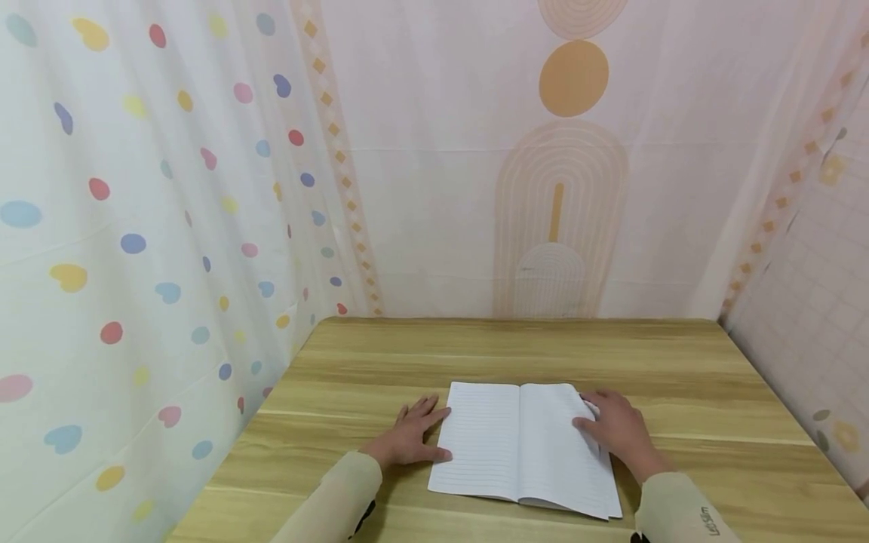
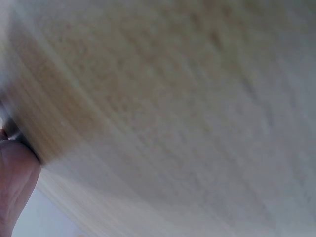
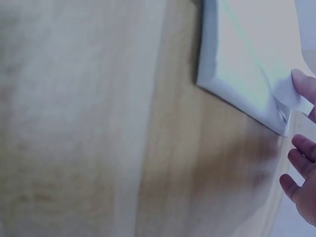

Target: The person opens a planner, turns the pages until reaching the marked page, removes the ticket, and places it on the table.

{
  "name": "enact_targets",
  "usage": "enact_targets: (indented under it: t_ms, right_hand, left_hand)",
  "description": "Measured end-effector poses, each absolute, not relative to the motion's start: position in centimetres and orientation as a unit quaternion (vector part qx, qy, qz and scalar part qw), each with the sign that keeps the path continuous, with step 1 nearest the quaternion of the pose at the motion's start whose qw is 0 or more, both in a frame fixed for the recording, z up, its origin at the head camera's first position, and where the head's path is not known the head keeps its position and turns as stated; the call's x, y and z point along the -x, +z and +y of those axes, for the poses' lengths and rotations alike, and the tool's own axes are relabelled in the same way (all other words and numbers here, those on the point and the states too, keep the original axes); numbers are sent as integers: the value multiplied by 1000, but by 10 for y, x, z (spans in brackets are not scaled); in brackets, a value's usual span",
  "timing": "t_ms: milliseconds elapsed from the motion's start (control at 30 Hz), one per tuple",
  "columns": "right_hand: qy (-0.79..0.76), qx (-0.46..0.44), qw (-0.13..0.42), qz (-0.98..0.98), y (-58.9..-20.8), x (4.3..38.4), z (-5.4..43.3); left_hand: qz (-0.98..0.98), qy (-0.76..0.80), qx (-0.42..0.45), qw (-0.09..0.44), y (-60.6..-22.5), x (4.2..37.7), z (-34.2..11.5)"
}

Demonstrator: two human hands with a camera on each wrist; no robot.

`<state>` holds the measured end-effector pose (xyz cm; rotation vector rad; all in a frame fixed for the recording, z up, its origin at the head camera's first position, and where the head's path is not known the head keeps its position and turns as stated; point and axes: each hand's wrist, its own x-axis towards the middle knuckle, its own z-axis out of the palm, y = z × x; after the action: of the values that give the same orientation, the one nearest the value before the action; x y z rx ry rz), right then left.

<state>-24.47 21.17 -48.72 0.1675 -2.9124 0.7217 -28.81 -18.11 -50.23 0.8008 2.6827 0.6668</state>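
Note:
An open notebook (image 1: 478, 441) with lined white pages lies on the wooden table. At its left edge rests my left hand (image 1: 409, 437), fingers spread, with the thumb and a fingertip on the page margin. My right hand (image 1: 621, 428) pinches the outer edge of the right-hand page (image 1: 557, 445), thumb on top, and the upper corner bends up there. In the right wrist view, the thumb (image 3: 305, 86) presses the lifted page corner while the other fingers spread below it. Only part of the left hand (image 2: 17, 180) shows in the left wrist view.
The wooden table (image 1: 353, 354) reaches back to a pale curtain (image 1: 434, 226) with arch and circle prints. A dotted curtain (image 1: 170, 249) hangs along the left side, and a checked one (image 1: 815, 324) along the right.

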Motion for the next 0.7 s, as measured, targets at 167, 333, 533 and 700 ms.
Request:
enact_targets:
  t_ms: [167,333,533,700]
  right_hand:
    - [271,-46,66,-959,-485,246,210]
    - [361,-20,49,-931,-477,249,207]
    - [434,-6,37,-900,-460,251,200]
    - [480,11,56,-875,-451,256,194]
  left_hand:
    - [924,228,-277,133,-502,289,-181]
    - [923,229,-278,136,-501,288,-181]
    - [923,229,-277,137,-500,287,-181]
    - [923,227,-278,136,-500,288,-181]
